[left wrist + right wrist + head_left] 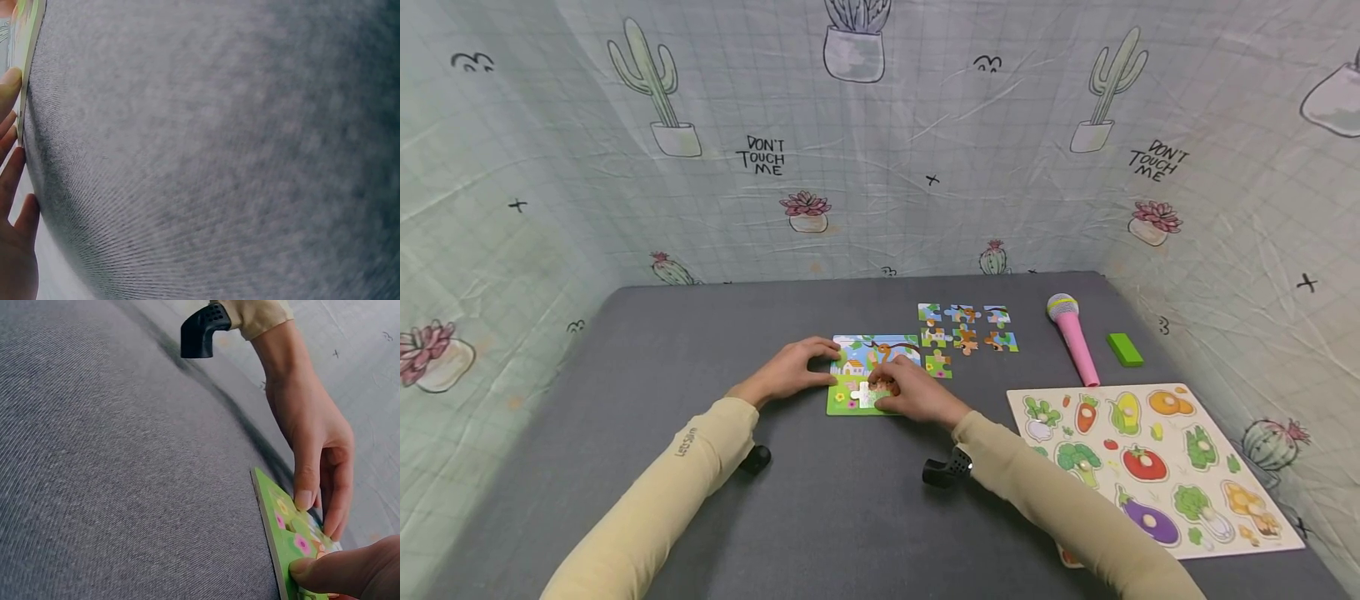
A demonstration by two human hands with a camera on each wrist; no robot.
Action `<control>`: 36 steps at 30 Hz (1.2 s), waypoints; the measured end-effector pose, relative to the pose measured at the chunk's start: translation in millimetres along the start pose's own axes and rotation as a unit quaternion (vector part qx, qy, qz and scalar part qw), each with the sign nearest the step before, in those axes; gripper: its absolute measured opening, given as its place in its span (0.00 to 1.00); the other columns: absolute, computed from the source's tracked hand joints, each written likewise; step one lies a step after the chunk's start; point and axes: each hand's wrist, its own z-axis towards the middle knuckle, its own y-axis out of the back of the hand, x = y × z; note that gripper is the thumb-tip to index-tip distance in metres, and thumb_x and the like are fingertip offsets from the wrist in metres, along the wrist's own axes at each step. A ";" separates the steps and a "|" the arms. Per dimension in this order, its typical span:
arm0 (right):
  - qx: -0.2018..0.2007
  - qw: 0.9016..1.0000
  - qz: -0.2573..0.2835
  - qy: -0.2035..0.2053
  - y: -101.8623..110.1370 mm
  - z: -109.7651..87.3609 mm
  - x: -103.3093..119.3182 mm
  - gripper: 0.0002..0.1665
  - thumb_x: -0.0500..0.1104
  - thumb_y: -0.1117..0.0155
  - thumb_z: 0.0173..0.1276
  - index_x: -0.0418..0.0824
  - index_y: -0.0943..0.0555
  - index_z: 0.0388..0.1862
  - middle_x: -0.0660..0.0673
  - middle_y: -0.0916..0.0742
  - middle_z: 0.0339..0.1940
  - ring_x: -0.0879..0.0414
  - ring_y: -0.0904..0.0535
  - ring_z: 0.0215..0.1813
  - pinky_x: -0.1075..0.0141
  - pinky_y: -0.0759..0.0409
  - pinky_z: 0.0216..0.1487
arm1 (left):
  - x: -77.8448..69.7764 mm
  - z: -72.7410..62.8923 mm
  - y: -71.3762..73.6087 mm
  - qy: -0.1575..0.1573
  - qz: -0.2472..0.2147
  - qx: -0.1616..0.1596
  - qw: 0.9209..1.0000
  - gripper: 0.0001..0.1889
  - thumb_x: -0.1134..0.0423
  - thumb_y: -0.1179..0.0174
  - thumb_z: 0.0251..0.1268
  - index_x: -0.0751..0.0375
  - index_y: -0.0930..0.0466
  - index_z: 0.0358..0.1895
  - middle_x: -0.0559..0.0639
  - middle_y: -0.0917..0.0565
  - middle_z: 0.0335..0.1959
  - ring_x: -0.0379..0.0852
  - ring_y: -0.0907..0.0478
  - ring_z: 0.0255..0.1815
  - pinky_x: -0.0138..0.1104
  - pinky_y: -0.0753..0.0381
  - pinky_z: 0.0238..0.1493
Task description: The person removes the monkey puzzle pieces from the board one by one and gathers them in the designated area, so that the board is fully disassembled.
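A small jigsaw board (876, 343) with a house and an animal printed on it lies flat in front of me. My left hand (787, 368) rests at its left edge, thumb and fingers spread along the side. In the right wrist view, that thumb tip (304, 500) touches the green face. My right hand (917, 392) reaches over the lower right of the board and pinches a jigsaw piece (868, 394) at the lower middle. Glare whitens the piece in the head view, and my fingers hide part of it. The left wrist view catches only the board's edge (28, 50) and fingers.
Several loose jigsaw pieces (964, 314) lie in rows to the right of the board. Beyond them are a pink toy microphone (1077, 342) and a green block (1124, 350). A vegetable peg puzzle (1101, 408) lies at right, partly beneath my right forearm in the head view.
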 end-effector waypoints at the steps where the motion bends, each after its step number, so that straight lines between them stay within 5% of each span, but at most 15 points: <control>1: -0.002 1.000 -0.006 0.003 -0.1 -0.5 0.2 0.17 0.38 0.32 0.66 0.39 0.20 0.53 0.43 0.24 0.43 0.54 0.29 0.38 0.61 0.27 0.42 | -0.1 0.1 0.2 0.001 0.001 0.000 1.000 0.23 0.57 0.33 0.64 0.62 0.21 0.59 0.55 0.27 0.66 0.56 0.34 0.70 0.50 0.34 0.69; 11: -0.029 0.996 -0.051 0.062 -1.0 -2.0 0.7 0.11 0.36 0.33 0.66 0.38 0.18 0.47 0.43 0.22 0.40 0.54 0.30 0.37 0.62 0.28 0.39 | -4.4 -1.8 4.2 -0.004 -0.003 -0.003 1.000 0.22 0.58 0.33 0.64 0.63 0.21 0.59 0.57 0.27 0.66 0.58 0.34 0.69 0.51 0.34 0.68; 21: -0.031 0.997 -0.039 0.063 -2.9 -2.2 -4.3 0.11 0.36 0.32 0.66 0.40 0.17 0.47 0.46 0.24 0.40 0.54 0.27 0.38 0.64 0.26 0.40 | -2.9 -2.4 1.7 0.002 0.003 0.003 1.000 0.23 0.57 0.34 0.64 0.63 0.21 0.60 0.56 0.28 0.66 0.57 0.35 0.70 0.51 0.35 0.69; 28: -0.033 0.997 0.063 0.040 0.2 -2.2 -10.7 0.11 0.33 0.36 0.68 0.41 0.16 0.47 0.46 0.23 0.43 0.55 0.26 0.41 0.62 0.24 0.43 | -1.5 -1.9 1.7 -0.001 0.003 0.003 1.000 0.23 0.56 0.34 0.64 0.62 0.21 0.59 0.55 0.27 0.66 0.57 0.34 0.69 0.51 0.35 0.69; 36: -0.068 0.984 0.163 -0.033 12.5 -7.1 -19.5 0.13 0.37 0.42 0.74 0.43 0.16 0.53 0.45 0.18 0.53 0.53 0.19 0.48 0.58 0.20 0.46 | -2.6 -2.5 3.4 -0.014 0.009 0.006 1.000 0.23 0.56 0.34 0.64 0.63 0.21 0.60 0.57 0.28 0.66 0.58 0.34 0.69 0.52 0.35 0.68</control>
